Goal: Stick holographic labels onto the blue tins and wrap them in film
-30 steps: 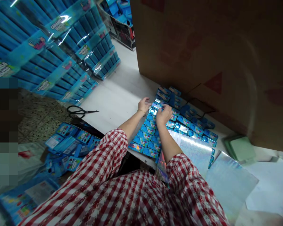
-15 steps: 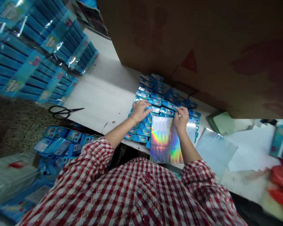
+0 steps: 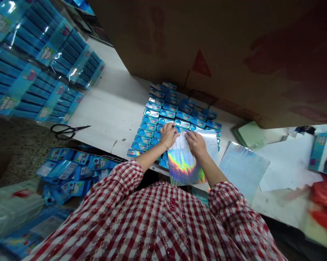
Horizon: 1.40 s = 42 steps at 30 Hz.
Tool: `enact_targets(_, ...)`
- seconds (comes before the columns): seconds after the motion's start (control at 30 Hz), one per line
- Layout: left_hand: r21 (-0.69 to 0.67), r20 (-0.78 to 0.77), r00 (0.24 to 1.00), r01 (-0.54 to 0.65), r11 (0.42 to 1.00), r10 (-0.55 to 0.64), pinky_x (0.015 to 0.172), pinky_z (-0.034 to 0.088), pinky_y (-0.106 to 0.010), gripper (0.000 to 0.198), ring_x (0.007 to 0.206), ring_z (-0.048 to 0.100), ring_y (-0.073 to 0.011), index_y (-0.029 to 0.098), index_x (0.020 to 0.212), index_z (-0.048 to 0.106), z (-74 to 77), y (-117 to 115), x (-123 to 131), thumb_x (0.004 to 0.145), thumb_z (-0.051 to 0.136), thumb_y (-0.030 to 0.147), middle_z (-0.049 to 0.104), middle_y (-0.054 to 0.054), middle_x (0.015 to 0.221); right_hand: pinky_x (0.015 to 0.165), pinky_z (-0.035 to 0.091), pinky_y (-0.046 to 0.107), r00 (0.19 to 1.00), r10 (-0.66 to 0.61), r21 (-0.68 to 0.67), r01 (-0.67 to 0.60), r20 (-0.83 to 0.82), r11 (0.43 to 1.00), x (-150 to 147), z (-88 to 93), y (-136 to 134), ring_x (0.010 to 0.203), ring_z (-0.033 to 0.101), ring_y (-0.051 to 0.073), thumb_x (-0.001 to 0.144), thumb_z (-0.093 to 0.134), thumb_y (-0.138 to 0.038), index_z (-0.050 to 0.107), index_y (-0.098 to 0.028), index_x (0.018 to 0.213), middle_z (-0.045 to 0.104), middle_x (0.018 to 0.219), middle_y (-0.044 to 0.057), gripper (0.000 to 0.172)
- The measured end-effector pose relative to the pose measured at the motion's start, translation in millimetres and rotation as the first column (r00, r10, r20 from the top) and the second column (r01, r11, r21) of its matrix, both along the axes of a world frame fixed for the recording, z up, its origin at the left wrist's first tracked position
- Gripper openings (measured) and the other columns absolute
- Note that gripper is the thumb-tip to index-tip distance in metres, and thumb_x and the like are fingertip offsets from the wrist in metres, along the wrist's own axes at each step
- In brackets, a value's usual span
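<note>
Several small blue packs lie in tight rows on the white table. A shiny holographic sheet rests over the near rows. My left hand has its fingers curled at the sheet's top left corner, on the packs' edge. My right hand lies on the sheet's upper part, fingers bent and pinching at it. What the fingertips hold beyond the sheet is too small to make out. Red checked sleeves cover both arms.
A big cardboard box stands right behind the packs. Black scissors lie at the table's left edge. Wrapped blue bundles are stacked at the left, and loose blue packets lie on the floor. Another holographic sheet, a green pad and white papers lie to the right.
My right hand has moved left, closer to my left hand at the sheet's top edge. Earlier both hands were on the blue packs. The view has shifted right and nearer.
</note>
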<state>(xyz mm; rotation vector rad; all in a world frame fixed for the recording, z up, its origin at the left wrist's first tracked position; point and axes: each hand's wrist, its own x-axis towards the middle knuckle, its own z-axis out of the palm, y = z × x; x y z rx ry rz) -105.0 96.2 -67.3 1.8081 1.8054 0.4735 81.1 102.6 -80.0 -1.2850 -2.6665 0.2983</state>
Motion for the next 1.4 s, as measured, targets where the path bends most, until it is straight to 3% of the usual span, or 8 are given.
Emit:
enact_targets(0.2,0.014,0.014,1.0,-0.014,1.0,0.014,0.091,0.033,-0.043,0.014,0.117,0.042,-0.0271,0.02,0.078,0.064,-2.3,0,2,0.08,0.06,0.034,0.053,-0.008,0.122,0.078,0.043,0.032,0.91,-0.245,-0.221,0.177,-0.334,0.959,-4,56.4,-13,0.088,0.055,0.018,0.084,0.049,-0.024,0.062,-0.02,0.075,0.064,0.093,0.008,0.016)
enact_targets(0.33,0.012,0.27,0.959,-0.094,0.995,0.088,0.094,0.035,-0.042,0.017,0.116,0.046,-0.0256,0.02,0.077,0.066,1.2,1,-4,0.081,0.059,0.035,0.059,-0.007,0.116,0.06,0.043,0.026,0.596,-0.639,-0.604,0.299,-0.487,0.739,-18,90.9,-1,0.068,0.054,0.014,0.074,0.056,-0.03,0.06,-0.02,0.066,0.059,0.07,0.001,0.014)
enact_targets(0.47,-0.259,0.755,0.564,-0.209,0.943,0.333,0.08,0.045,-0.033,0.041,0.092,0.061,-0.0189,0.018,0.094,0.066,10.6,-4,-16,0.088,0.039,0.049,0.067,-0.007,0.098,0.05,0.038,0.023,0.277,-0.875,-0.86,0.221,-0.396,0.46,-43,86.4,13,0.056,0.052,0.011,0.061,0.065,-0.037,0.061,-0.018,0.063,0.056,0.056,-0.003,0.02)
enact_targets(0.6,-0.408,0.848,0.277,-0.202,0.89,0.451,0.071,0.045,-0.027,0.046,0.075,0.062,-0.0142,0.016,0.103,0.061,18.3,-10,-36,0.069,0.068,0.046,0.067,-0.004,0.085,0.046,0.033,0.021,0.163,-0.93,-0.934,0.09,-0.329,0.346,-71,67.3,15,0.048,0.048,0.009,0.053,0.071,-0.037,0.061,-0.017,0.064,0.056,0.052,-0.004,0.025)
enact_targets(0.73,-0.359,0.848,0.276,-0.329,0.873,0.452,0.07,0.045,-0.025,0.042,0.065,0.058,-0.0106,0.015,0.097,0.06,13.3,-8,-70,0.062,0.073,0.035,0.062,0.002,0.068,0.046,0.032,0.021,0.127,-0.928,-0.928,0.09,-0.35,0.363,-110,48.1,14,0.047,0.045,0.008,0.052,0.073,-0.037,0.063,-0.016,0.064,0.055,0.051,-0.005,0.026)
enact_targets(0.9,-0.274,0.769,0.406,-0.489,0.828,0.494,0.065,0.044,-0.024,0.034,0.059,0.056,-0.0108,0.014,0.096,0.06,-4.4,11,-124,0.064,0.069,0.023,0.058,0.005,0.059,0.064,0.042,0.027,0.12,-0.853,-0.811,0.268,-0.508,0.521,-174,18.5,24,0.061,0.053,0.012,0.06,0.068,-0.04,0.065,-0.016,0.063,0.061,0.06,-0.002,0.025)
enact_targets(1.2,-0.056,0.506,0.723,-0.516,0.855,0.47,0.074,0.046,-0.025,0.03,0.067,0.059,-0.0123,0.015,0.101,0.061,-21.9,63,-169,0.071,0.061,0.015,0.064,0.003,0.064,0.078,0.04,0.033,0.468,-0.769,-0.478,0.603,-0.436,0.638,-222,-5.0,60,0.078,0.053,0.019,0.075,0.054,-0.036,0.064,-0.018,0.068,0.064,0.078,0.006,0.022)
enact_targets(1.4,-0.059,0.398,0.793,-0.479,0.876,0.461,0.077,0.046,-0.026,0.032,0.071,0.06,-0.0142,0.016,0.105,0.062,-30.4,69,-167,0.073,0.061,0.018,0.066,0.001,0.069,0.081,0.034,0.038,0.583,-0.743,-0.304,0.68,-0.329,0.668,-227,-4.9,59,0.087,0.048,0.023,0.082,0.046,-0.031,0.063,-0.018,0.07,0.062,0.085,0.009,0.025)
